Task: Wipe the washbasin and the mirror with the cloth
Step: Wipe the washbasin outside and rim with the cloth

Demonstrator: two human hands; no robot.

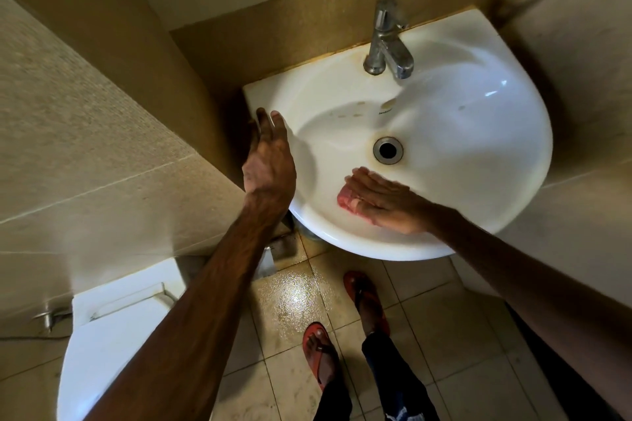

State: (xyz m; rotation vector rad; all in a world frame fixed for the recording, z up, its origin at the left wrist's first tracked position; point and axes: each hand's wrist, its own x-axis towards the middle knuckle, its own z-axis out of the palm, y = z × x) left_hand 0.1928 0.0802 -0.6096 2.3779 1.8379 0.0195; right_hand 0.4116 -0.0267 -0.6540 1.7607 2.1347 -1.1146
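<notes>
A white washbasin [472, 133] is fixed to the tiled wall, with a chrome tap [388, 41] at its back and a round drain [388, 150] in the bowl. My right hand [383, 202] lies flat with straight fingers on a pink cloth [347, 200], pressing it against the near inner wall of the bowl, just in front of the drain. My left hand [270, 154] rests with straight fingers on the basin's left rim. Brownish stains mark the bowl below the tap. No mirror is in view.
A white toilet cistern and lid [113, 335] stand at the lower left, close under my left arm. Tiled walls close in on both sides of the basin. The floor tiles [294, 297] below look wet and shiny. My feet in red sandals [319, 355] stand in front.
</notes>
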